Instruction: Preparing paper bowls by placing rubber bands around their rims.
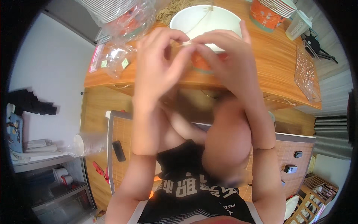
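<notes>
A large round paper bucket [203, 19], white inside and orange outside, stands near the front edge of the wooden table. Over its near rim my two hands meet, fingertips almost touching. My left hand [158, 63] is closed in a pinch, thumb toward the index finger. My right hand [231, 56] pinches likewise, its little finger raised. A thin tan string [199, 23] runs from the bucket's far rim down to the fingertips. The pinched end itself is hidden by the fingers. Behind the bucket lies a heap of tan strings [175, 10].
Stacked paper buckets in clear plastic [126, 22] stand at the back left, and more nested buckets [270, 15] at the back right. Beside those are a lidded drink cup [299, 25] and a clear sheet with small pieces [305, 72]. A phone [119, 151] lies on the mat below.
</notes>
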Available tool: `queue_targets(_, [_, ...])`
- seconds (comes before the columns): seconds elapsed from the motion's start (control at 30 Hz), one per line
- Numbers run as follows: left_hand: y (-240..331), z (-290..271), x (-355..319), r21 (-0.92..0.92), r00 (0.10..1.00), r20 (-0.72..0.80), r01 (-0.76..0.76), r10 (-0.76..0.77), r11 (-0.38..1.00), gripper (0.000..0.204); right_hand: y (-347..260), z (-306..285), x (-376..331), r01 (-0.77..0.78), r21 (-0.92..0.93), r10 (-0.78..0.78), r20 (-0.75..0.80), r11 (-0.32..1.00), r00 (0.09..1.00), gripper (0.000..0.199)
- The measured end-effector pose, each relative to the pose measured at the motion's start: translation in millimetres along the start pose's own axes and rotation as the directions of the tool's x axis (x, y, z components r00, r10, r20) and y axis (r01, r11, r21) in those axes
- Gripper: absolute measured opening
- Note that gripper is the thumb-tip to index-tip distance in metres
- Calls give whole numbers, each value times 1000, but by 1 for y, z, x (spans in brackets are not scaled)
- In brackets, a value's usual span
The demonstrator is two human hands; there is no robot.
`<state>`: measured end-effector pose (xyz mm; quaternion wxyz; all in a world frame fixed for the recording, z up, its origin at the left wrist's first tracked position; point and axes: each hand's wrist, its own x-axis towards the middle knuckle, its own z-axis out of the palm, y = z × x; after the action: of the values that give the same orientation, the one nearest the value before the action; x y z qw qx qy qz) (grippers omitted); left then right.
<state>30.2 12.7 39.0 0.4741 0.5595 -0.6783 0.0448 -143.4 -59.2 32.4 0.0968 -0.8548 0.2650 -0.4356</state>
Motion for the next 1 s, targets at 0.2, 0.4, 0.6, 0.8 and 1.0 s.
queue_targets(0.2, [-8,-16,15,97,964,117,-250,238,963,6,10,-1,-3,43,18,-42,-32,999,999,11])
queue_targets(0.4, [-3,-12,12,62,985,-126,-110,117,992,5,10,4,-4,43,61,-41,-46,997,998,3])
queue_targets(0.6, [-7,-17,10,2,990,-131,-53,53,999,6,23,3,-6,146,15,-146,-27,989,989,10])
queue_targets(0.8, [-16,-24,7,135,991,-80,-96,107,986,7,36,-8,-9,198,21,-199,45,980,979,14])
queue_targets(1.0, [-36,-14,-6,90,990,-93,-94,102,992,11,44,-42,-20,205,137,-223,137,969,965,17])
